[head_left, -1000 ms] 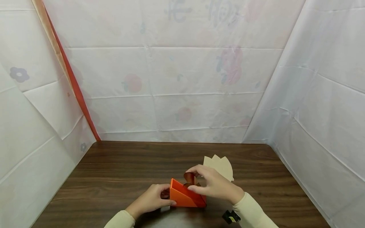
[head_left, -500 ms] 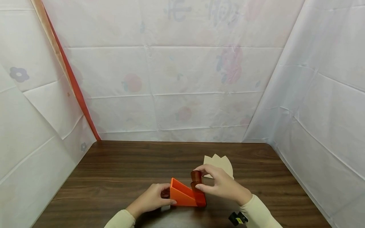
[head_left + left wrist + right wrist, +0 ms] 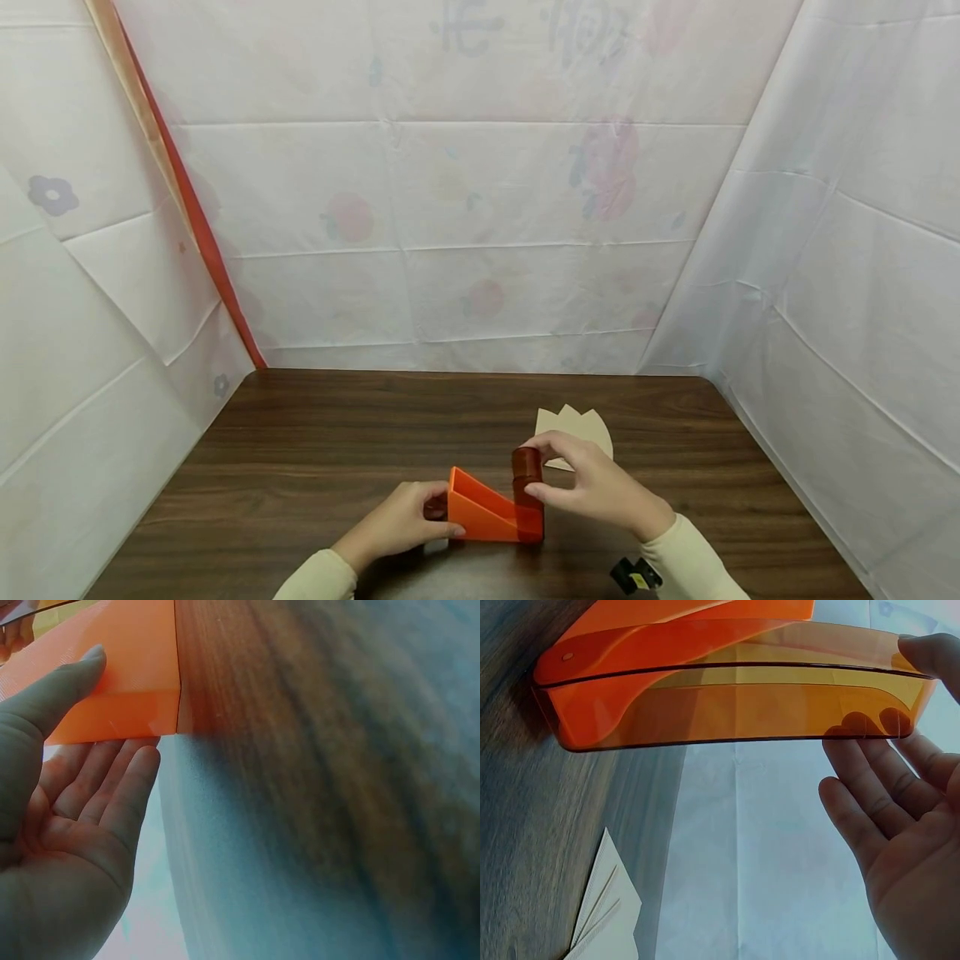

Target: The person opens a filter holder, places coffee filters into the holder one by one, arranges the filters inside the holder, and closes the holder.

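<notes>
An orange wedge-shaped holder [image 3: 483,510] stands on the table with its slanted top uncovered. My left hand [image 3: 401,518] holds its tall left end, thumb on the near side and fingers on the far side. In the left wrist view the thumb [image 3: 71,686] lies flat on the orange wall. A see-through amber-brown lid [image 3: 528,479] stands upright at the holder's low right end, joined there by a pivot seen in the right wrist view. My right hand [image 3: 592,483] pinches the lid's upper end between thumb and fingertips, which show through the lid [image 3: 742,712].
Fan-shaped tan papers [image 3: 577,433] with a zigzag edge lie on the table behind the right hand. A small black device [image 3: 634,575] sits at the right wrist. White printed cloth [image 3: 465,192] hangs behind and at both sides of the dark wooden table [image 3: 360,417].
My right hand has moved right and swung the lid up from over the holder to upright, uncovering its top. The left hand and the holder have stayed in place.
</notes>
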`<state>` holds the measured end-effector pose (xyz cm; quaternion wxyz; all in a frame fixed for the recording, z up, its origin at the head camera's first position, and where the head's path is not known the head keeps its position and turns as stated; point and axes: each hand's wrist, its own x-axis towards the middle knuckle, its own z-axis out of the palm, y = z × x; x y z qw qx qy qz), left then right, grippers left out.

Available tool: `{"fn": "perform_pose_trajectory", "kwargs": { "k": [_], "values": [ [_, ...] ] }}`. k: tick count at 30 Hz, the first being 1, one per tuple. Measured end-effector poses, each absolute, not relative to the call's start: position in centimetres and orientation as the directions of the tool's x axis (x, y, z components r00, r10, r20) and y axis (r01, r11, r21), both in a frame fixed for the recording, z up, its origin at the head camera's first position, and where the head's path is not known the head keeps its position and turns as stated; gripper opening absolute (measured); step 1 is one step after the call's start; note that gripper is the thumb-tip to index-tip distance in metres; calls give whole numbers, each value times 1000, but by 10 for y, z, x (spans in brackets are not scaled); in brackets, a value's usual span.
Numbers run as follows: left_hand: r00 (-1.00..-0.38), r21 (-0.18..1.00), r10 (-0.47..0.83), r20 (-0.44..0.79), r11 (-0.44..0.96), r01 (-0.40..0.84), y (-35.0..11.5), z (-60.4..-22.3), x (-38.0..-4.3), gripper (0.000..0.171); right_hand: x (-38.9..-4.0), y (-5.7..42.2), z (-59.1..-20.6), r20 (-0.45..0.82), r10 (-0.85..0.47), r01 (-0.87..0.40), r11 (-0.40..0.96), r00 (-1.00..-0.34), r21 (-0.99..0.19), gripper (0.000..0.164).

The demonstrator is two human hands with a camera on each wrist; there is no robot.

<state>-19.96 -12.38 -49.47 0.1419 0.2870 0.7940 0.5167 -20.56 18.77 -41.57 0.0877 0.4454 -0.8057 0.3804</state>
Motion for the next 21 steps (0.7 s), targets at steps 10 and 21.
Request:
{"fn": "perform_pose_trajectory", "kwargs": {
  "k": [10,21],
  "values": [
    [-792,903,606,69,300,309,-124,-497,-201,30,-204,200,-411,421,-642,-728,334,-641,-599,36],
    [-789,899,611,68,305,314,-125,-498,-201,32,-203,213,-414,411,-624,-717,377,-665,-587,38]
  ]
}}
